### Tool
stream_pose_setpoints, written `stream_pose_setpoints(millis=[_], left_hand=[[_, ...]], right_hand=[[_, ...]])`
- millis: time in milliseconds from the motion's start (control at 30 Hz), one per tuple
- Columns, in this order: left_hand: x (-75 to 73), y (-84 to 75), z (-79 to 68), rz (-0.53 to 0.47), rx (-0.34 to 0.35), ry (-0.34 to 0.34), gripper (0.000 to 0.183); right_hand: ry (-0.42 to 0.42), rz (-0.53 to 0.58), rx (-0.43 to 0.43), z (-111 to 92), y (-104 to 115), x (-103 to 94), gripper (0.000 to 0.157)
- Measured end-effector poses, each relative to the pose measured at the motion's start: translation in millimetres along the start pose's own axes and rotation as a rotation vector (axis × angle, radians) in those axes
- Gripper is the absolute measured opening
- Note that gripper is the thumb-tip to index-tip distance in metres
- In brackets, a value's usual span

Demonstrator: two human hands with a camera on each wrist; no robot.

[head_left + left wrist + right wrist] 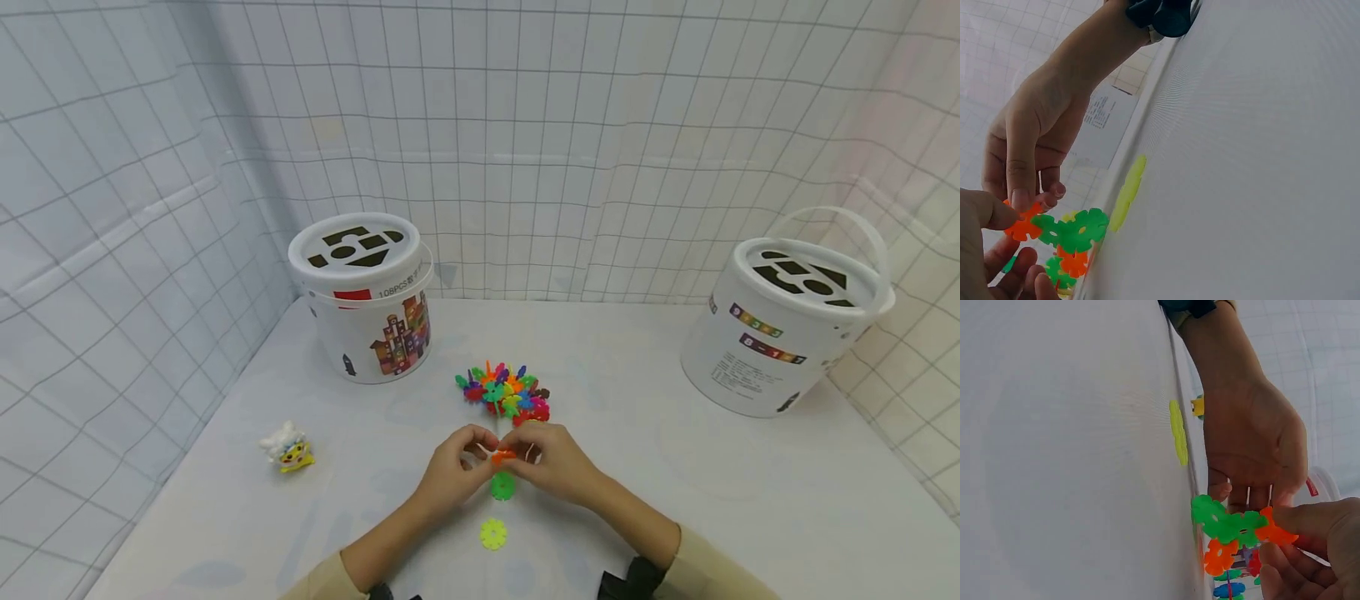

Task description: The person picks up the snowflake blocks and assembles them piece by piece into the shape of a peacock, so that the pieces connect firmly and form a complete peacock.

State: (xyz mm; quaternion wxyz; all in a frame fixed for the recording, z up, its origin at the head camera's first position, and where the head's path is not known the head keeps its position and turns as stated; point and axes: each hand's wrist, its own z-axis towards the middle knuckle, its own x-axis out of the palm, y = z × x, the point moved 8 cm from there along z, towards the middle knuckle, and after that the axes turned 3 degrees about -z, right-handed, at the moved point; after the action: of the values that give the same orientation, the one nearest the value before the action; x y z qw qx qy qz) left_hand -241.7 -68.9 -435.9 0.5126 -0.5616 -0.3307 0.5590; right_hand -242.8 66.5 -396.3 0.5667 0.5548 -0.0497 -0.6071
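Note:
My left hand (459,467) and right hand (555,463) meet in front of the pile, both pinching a small orange notched plastic disc (502,457) between thumbs and fingertips. Green notched discs (1082,230) look joined to the edge of the orange one. Another orange disc (1219,556) shows close below the green ones; whether it is attached I cannot tell. On the table nearer to me lies a yellow-green disc (493,534). Just beyond the hands sits a heap of multicoloured notched discs (506,392), partly covered by the fingers.
A white lidded bucket (367,333) stands at the back left, and a second white bucket (757,350) with a raised handle at the right. A small white and yellow toy figure (288,448) rests on the left of the white table (637,500). Grid-patterned curtains (525,167) enclose the table.

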Motion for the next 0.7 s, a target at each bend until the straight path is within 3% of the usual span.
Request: stream_pose_setpoints(millis=[100, 200, 333, 533, 700], left_hand=[[2.8, -6.0, -0.3, 0.028, 0.072, 0.028, 0.018], [2.6, -9.5, -0.9, 0.04, 0.117, 0.026, 0.013], [0.1, -11.8, -1.6, 0.056, 0.152, -0.01, 0.007], [-10.7, -13.7, -2.8, 0.093, 0.188, -0.147, 0.009], [-15.2, -13.8, -3.3, 0.088, 0.191, -0.196, 0.009]], right_hand=[[0.0, -0.013, 0.059, -2, -3, -2.4, 0.023], [0.02, -0.021, 0.136, -6, -8, -4.3, 0.024], [0.138, -0.007, 0.193, -13, -13, 4.1, 0.021], [0.376, -0.016, 0.104, -20, -1, 34.5, 0.015], [0.481, -0.108, 0.082, -22, 8, 51.8, 0.023]])
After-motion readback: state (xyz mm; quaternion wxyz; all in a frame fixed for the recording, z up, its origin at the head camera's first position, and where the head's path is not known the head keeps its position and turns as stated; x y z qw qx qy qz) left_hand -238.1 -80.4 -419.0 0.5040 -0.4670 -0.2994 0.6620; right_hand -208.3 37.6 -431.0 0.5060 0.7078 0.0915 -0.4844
